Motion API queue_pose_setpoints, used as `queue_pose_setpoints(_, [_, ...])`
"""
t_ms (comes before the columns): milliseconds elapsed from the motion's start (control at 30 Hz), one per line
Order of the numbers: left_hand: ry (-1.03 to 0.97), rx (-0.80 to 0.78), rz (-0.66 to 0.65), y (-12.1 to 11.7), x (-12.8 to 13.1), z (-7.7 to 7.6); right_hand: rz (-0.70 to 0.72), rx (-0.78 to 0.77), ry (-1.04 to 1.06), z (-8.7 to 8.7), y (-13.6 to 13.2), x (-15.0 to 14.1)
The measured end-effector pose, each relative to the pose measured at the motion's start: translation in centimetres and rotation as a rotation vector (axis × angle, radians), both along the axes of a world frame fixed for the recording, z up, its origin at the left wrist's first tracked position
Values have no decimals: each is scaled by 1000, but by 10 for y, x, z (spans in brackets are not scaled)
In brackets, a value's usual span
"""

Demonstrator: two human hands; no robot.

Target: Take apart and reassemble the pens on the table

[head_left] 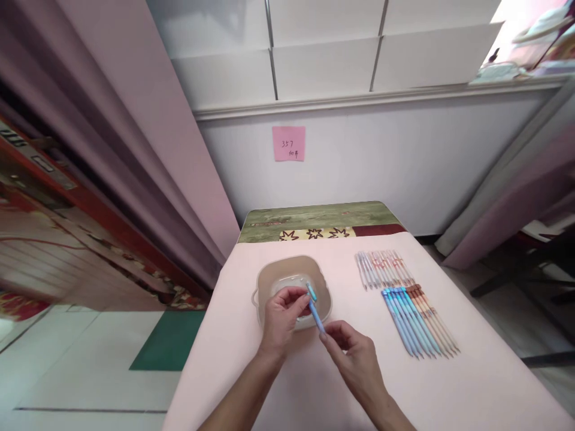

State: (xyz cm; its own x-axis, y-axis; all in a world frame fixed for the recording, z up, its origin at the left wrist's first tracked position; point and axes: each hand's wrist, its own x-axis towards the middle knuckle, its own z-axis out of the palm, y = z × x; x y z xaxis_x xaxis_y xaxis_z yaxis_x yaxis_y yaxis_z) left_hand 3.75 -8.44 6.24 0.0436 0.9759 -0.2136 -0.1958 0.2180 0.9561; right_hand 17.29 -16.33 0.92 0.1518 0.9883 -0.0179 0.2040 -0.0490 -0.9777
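Observation:
A blue pen [316,315] slants between my two hands, its clip end up and to the left. My left hand [284,314] pinches it near the clip, above the front part of a beige basin [266,272]. The lower end is gripped by the fingertips of my right hand [353,353], just beyond the basin's right front rim. Several small pale pieces lie on the basin's floor; my left hand partly covers them, and I cannot make out what they are.
Blue pens [406,323] and brown-topped pens [433,320] lie in a row on the right of the pink-covered table [224,347]. Behind them is a row of pale, patterned pens [384,269]. A wall with a pink note [288,143] stands behind the table.

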Motion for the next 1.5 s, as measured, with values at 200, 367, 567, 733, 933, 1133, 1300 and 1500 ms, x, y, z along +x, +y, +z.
queue_pose_setpoints(200, [11,26,2,-9,11,-6,-76,105,-324,3,-9,8])
queue_pose_setpoints(367, [76,46,-46,-20,17,-5,-151,158,-451,-5,-21,25])
queue_pose_setpoints(567, [120,-4,-220,-49,9,-21,-397,44,-660,-31,-25,81])
queue_pose_setpoints(733, [149,-118,-286,-67,0,-42,-481,-231,-816,-43,-20,116])
queue_pose_setpoints(933, [179,-161,-281,-66,-7,-55,-411,-435,-982,-39,-10,119])
queue_pose_setpoints(1133, [178,-170,-287,-65,-11,-69,-336,-556,-1074,-33,1,116])
queue_pose_setpoints(1300, [185,-161,-310,-63,-14,-66,-309,-543,-1097,-34,2,116])
queue_pose_setpoints(1500, [218,-140,-297,-65,-23,-63,-321,-516,-1130,-34,2,116])
